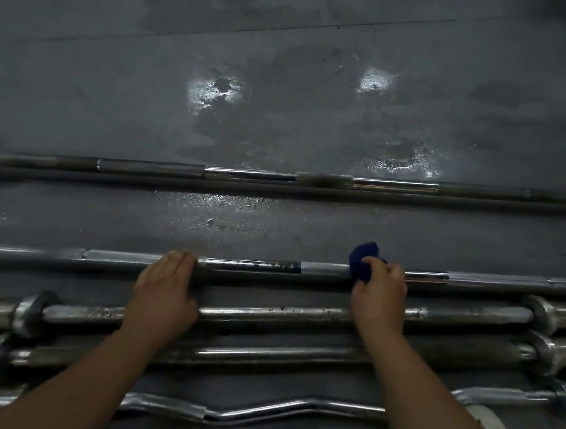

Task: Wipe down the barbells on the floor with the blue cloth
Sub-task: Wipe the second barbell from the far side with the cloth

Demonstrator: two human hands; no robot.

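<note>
Blue cloth [362, 260] bunched in the right hand [379, 293], a person reaches out over a dark grey floor [297, 36]. The fingers and thumb curl tightly round the cloth and press it onto the shaft of a long bar [253, 264], right of its middle, with a tuft of fabric standing up on the far side of the steel. The left hand [166, 283] lies palm down on the same bar, well to the left of the cloth, its fingers straight and close together over the shaft and closed on nothing. Both bare forearms come in from the bottom edge. A far bar [393, 185] lies apart from the others, roughly parallel, with wet patches [213, 91] glinting on the floor beyond it and in the strip between the two. Nearer the person, the near bars [279, 313] lie packed side by side under the forearms, their thick collars [32, 311] showing at either end, the steel spotted and dull in places. Closest of all lies a curl bar [339, 406] with a wavy shaft. A rounded white object [493, 427] shows beside the right forearm, partly hidden; what it is cannot be told.
</note>
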